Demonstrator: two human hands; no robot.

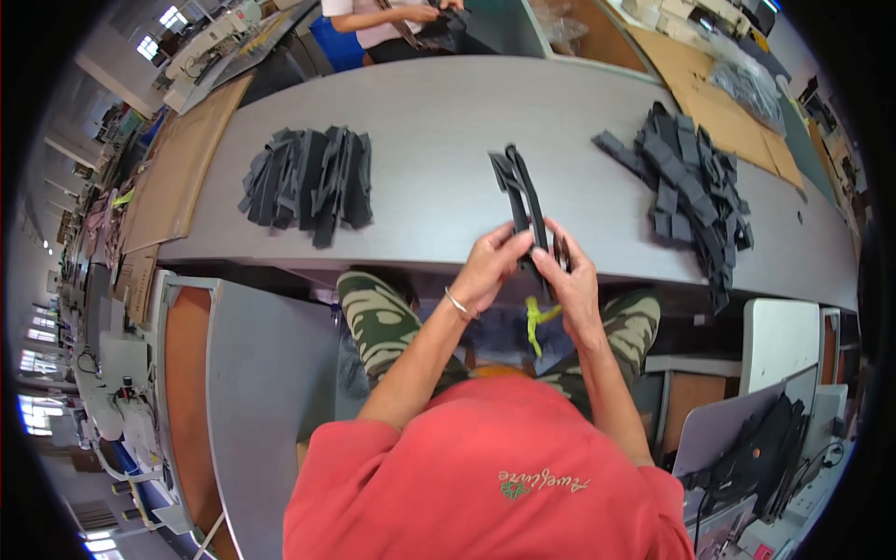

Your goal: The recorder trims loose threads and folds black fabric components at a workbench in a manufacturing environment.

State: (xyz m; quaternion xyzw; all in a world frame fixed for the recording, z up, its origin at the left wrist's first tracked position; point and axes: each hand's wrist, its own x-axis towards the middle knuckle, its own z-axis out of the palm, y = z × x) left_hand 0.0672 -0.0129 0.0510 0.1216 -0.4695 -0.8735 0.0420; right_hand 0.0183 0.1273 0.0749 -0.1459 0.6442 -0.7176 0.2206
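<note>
Between my two hands, just over the near edge of the grey table [420, 112], is a folded dark fabric strip [519, 187]. Its two long legs point away from me and stand slightly apart. My left hand [495, 268] pinches the near part of the strip with thumb and fingers. Beside it, my right hand [571, 280] grips the same near end, its thumb close to the left one. At the left of the table lies a bundle of similar dark grey strips [308, 182], roughly side by side. A looser, tangled heap of such strips [686, 187] lies at the right.
Brown cardboard sheets [191, 159] border the table at the left, and another cardboard [719, 121] at the far right bears a clear plastic bag [749, 93]. Across the table a co-worker [392, 21] handles dark material. A black bag [770, 448] is at the lower right.
</note>
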